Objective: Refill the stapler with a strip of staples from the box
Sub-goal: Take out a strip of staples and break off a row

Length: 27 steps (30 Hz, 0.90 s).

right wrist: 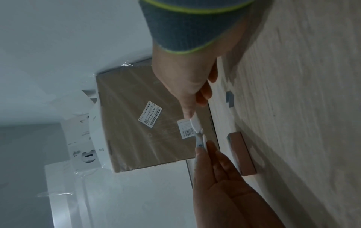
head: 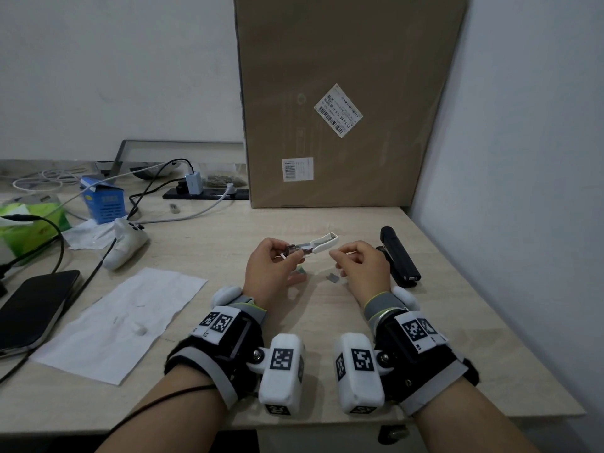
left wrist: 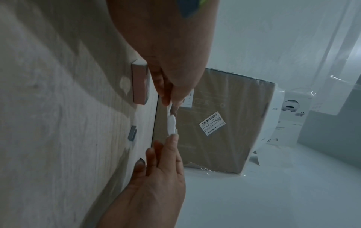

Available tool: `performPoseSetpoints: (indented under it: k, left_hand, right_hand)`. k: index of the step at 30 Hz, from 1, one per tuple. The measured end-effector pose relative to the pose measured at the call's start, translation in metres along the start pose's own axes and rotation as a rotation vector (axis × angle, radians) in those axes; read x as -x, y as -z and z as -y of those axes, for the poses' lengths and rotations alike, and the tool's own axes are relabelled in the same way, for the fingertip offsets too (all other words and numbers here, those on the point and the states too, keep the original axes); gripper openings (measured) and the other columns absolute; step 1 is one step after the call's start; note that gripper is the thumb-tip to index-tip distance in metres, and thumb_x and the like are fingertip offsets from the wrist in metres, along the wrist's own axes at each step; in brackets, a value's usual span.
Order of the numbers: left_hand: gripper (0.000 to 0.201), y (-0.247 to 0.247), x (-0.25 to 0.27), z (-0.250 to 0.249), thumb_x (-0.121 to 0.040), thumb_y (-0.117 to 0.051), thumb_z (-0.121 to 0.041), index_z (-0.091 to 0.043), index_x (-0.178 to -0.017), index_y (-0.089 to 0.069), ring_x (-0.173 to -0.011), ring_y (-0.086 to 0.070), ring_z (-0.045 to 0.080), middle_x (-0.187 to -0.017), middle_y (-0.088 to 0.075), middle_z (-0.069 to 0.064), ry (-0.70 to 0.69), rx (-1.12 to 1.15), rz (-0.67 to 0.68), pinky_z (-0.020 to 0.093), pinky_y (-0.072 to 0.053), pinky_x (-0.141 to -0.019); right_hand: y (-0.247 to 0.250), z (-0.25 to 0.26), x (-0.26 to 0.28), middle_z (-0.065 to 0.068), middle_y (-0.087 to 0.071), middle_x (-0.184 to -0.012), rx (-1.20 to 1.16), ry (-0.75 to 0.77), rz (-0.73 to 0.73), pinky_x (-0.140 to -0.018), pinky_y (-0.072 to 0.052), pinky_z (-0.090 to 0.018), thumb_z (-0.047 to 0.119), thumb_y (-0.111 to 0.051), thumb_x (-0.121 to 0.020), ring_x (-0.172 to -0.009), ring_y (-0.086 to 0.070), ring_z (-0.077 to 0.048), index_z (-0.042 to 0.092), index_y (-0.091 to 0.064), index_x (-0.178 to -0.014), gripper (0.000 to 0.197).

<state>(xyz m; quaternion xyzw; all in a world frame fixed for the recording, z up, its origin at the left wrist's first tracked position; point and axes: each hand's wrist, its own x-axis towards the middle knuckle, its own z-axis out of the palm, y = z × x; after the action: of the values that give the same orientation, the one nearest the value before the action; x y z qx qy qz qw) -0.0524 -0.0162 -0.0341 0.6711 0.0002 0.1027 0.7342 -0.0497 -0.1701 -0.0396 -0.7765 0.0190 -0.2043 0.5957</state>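
Observation:
My left hand (head: 277,259) grips the metal base of a small white stapler (head: 322,241) just above the table, its white lid swung open and pointing right. My right hand (head: 356,259) has thumb and forefinger pinched at the lid's free end; the right wrist view shows the thumb on the lid (right wrist: 196,125). Below the hands lies a small pink staple box (head: 301,272) (left wrist: 139,83) (right wrist: 242,154). To its right, a short grey strip of staples (head: 333,276) (left wrist: 132,133) (right wrist: 230,98) lies loose on the table. I cannot see inside the stapler's channel.
A black stapler (head: 399,256) lies right of my right hand, near the wall. A big cardboard box (head: 343,109) leans at the back. On the left are a paper sheet (head: 124,322), a phone (head: 36,308), a white controller (head: 125,243), a blue carton (head: 104,201) and cables.

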Motion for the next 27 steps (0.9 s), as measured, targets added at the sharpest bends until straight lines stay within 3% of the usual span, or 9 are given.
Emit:
performPoseSetpoints:
  k: [3, 7, 11, 15, 20, 23, 27]
  left_hand:
    - [0.018, -0.001, 0.002, -0.003, -0.083, -0.065, -0.002, -0.007, -0.099, -0.058, -0.086, -0.066, 0.023, -0.095, -0.064, 0.01, -0.008, -0.001, 0.057, 0.054, -0.058, -0.076]
    - [0.02, -0.001, 0.005, -0.004, -0.083, -0.065, -0.002, -0.001, -0.103, -0.064, -0.086, -0.064, 0.024, -0.093, -0.066, 0.012, -0.007, -0.027, 0.076, 0.054, -0.057, -0.08]
    - [0.018, -0.001, 0.005, -0.003, -0.081, -0.068, -0.004, -0.005, -0.098, -0.066, -0.084, -0.065, 0.025, -0.094, -0.067, 0.015, -0.013, -0.053, 0.088, 0.052, -0.058, -0.079]
    - [0.015, -0.002, 0.004, -0.004, -0.08, -0.068, -0.002, -0.014, -0.089, -0.068, -0.076, -0.063, 0.026, -0.085, -0.066, 0.009, -0.029, -0.084, 0.115, 0.052, -0.057, -0.08]
    - [0.021, -0.002, 0.006, -0.005, -0.081, -0.068, -0.004, -0.024, -0.089, -0.07, -0.072, -0.062, 0.027, -0.087, -0.069, 0.012, -0.036, -0.13, 0.136, 0.053, -0.057, -0.081]
    - [0.025, -0.001, 0.006, -0.003, -0.08, -0.069, -0.006, -0.029, -0.09, -0.07, -0.072, -0.061, 0.025, -0.084, -0.069, 0.012, -0.027, -0.14, 0.155, 0.052, -0.056, -0.083]
    - [0.023, -0.001, 0.005, -0.001, -0.08, -0.07, -0.009, -0.027, -0.095, -0.07, -0.066, -0.057, 0.024, -0.072, -0.063, 0.016, -0.053, -0.19, 0.183, 0.044, -0.055, -0.075]
  right_hand:
    - [0.001, 0.009, 0.005, -0.007, -0.068, -0.073, -0.141, 0.064, 0.039, -0.053, -0.049, -0.024, 0.014, -0.068, -0.08, -0.06, -0.061, -0.014, 0.021, -0.066, -0.079, 0.007]
    - [-0.002, 0.012, 0.009, -0.003, -0.069, -0.086, -0.246, 0.087, 0.111, -0.053, -0.052, -0.017, 0.007, -0.062, -0.085, -0.075, -0.067, -0.013, 0.019, -0.067, -0.095, 0.016]
    - [-0.002, 0.013, 0.008, -0.006, -0.071, -0.089, -0.27, 0.105, 0.07, -0.054, -0.052, -0.017, 0.011, -0.062, -0.085, -0.076, -0.068, -0.013, 0.015, -0.063, -0.099, 0.015]
    - [-0.002, 0.013, 0.007, -0.007, -0.072, -0.091, -0.286, 0.104, 0.082, -0.058, -0.051, -0.017, 0.01, -0.063, -0.084, -0.079, -0.068, -0.012, 0.017, -0.065, -0.091, 0.01]
    - [-0.002, 0.011, 0.009, 0.001, -0.068, -0.09, -0.297, 0.115, 0.109, -0.055, -0.05, -0.014, 0.005, -0.061, -0.084, -0.072, -0.062, 0.0, 0.018, -0.068, -0.096, 0.019]
    - [-0.001, 0.01, 0.009, 0.004, -0.068, -0.09, -0.275, 0.122, 0.119, -0.054, -0.05, -0.013, 0.005, -0.06, -0.084, -0.075, -0.063, -0.003, 0.022, -0.069, -0.096, 0.023]
    - [-0.002, 0.009, 0.009, 0.007, -0.066, -0.086, -0.207, 0.153, 0.123, -0.068, -0.054, -0.016, 0.003, -0.062, -0.082, -0.082, -0.063, -0.005, 0.023, -0.067, -0.102, 0.029]
